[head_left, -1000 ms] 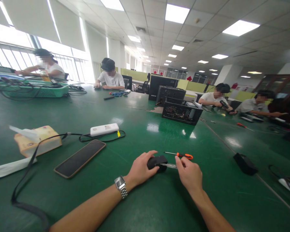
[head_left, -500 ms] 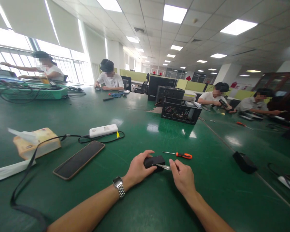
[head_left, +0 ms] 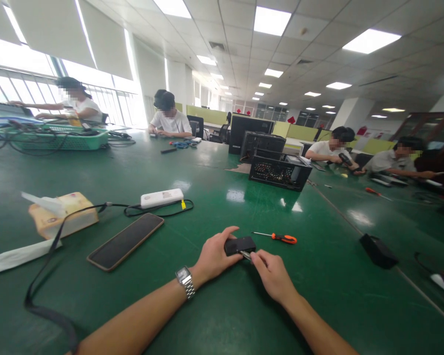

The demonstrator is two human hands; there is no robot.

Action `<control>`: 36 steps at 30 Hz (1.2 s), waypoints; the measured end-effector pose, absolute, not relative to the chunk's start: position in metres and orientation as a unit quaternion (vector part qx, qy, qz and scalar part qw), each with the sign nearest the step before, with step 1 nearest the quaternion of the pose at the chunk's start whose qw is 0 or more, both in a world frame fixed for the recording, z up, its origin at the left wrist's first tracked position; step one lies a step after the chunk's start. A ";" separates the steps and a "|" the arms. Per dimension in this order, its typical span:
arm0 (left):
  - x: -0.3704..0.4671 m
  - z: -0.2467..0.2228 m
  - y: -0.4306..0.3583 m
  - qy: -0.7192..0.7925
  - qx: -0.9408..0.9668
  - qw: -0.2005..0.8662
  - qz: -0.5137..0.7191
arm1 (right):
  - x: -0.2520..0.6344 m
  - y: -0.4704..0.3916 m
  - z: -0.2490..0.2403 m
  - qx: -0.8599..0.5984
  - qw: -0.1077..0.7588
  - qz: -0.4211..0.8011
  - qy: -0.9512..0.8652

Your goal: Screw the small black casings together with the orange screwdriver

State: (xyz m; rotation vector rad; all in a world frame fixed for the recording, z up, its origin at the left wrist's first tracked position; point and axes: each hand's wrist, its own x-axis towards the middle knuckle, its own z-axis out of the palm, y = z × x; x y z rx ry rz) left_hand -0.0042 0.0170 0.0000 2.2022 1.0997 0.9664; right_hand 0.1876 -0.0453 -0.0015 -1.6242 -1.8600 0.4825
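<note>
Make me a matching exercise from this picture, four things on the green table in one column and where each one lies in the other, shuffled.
Things:
1. black box
2. screwdriver
3. phone
4. tissue pack

Places:
A. far left, under a black strap
B. in the left hand
C. just beyond the right hand
D. face up, before the white device

Pairs: 1-B, 2-C, 3-D, 4-A

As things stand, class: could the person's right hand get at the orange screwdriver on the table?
Probably yes. The screwdriver lies bare on the green table just beyond the right hand, with nothing between them. But that hand's fingers pinch a thin tool at the black box, so it would have to let go first.
</note>
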 end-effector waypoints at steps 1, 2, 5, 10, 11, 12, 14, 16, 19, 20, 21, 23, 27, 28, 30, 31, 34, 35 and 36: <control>-0.004 0.000 0.017 0.405 0.804 0.246 0.360 | 0.187 -0.046 -0.002 -0.625 0.280 0.162 -0.711; -0.004 0.000 0.017 0.407 0.800 0.245 0.367 | 0.186 -0.046 -0.003 -0.636 0.248 0.135 -0.718; -0.005 0.000 0.017 0.412 0.794 0.232 0.383 | 0.180 -0.049 -0.005 -0.661 0.170 0.057 -0.729; -0.007 0.000 0.018 0.409 0.801 0.219 0.378 | 0.182 -0.046 -0.003 -0.655 0.192 0.095 -0.725; -0.007 -0.001 0.019 0.406 0.804 0.218 0.375 | 0.186 -0.044 -0.002 -0.649 0.209 0.114 -0.722; -0.007 -0.001 0.019 0.403 0.807 0.218 0.374 | 0.190 -0.043 0.000 -0.646 0.226 0.129 -0.718; -0.008 -0.002 0.020 0.397 0.810 0.216 0.375 | 0.199 -0.040 0.003 -0.655 0.247 0.136 -0.701; -0.008 -0.002 0.020 0.396 0.810 0.212 0.378 | 0.206 -0.040 0.005 -0.681 0.246 0.113 -0.681; -0.008 -0.001 0.019 0.396 0.812 0.207 0.376 | 0.202 -0.045 0.006 -0.709 0.207 0.074 -0.670; -0.007 -0.001 0.019 0.395 0.813 0.206 0.375 | 0.197 -0.047 0.005 -0.709 0.190 0.066 -0.675; -0.007 0.000 0.018 0.394 0.814 0.206 0.373 | 0.191 -0.050 0.004 -0.706 0.174 0.061 -0.684; -0.007 0.001 0.017 0.395 0.814 0.207 0.372 | 0.178 -0.054 0.001 -0.697 0.146 0.054 -0.700; -0.007 0.001 0.017 0.401 0.815 0.201 0.366 | 0.174 -0.052 0.001 -0.674 0.159 0.100 -0.715; -0.007 0.000 0.017 0.402 0.817 0.198 0.364 | 0.180 -0.049 0.002 -0.662 0.178 0.133 -0.716; -0.007 -0.001 0.018 0.405 0.818 0.197 0.358 | 0.198 -0.044 0.006 -0.637 0.213 0.197 -0.714; -0.007 -0.001 0.018 0.408 0.817 0.198 0.355 | 0.209 -0.041 0.009 -0.630 0.224 0.220 -0.710; -0.008 -0.002 0.018 0.412 0.817 0.201 0.350 | 0.245 -0.039 0.017 -0.629 0.223 0.258 -0.698; -0.008 -0.002 0.018 0.412 0.816 0.201 0.350 | 0.254 -0.039 0.019 -0.627 0.214 0.277 -0.696; -0.008 -0.002 0.018 0.412 0.816 0.201 0.352 | 0.262 -0.041 0.021 -0.623 0.200 0.298 -0.695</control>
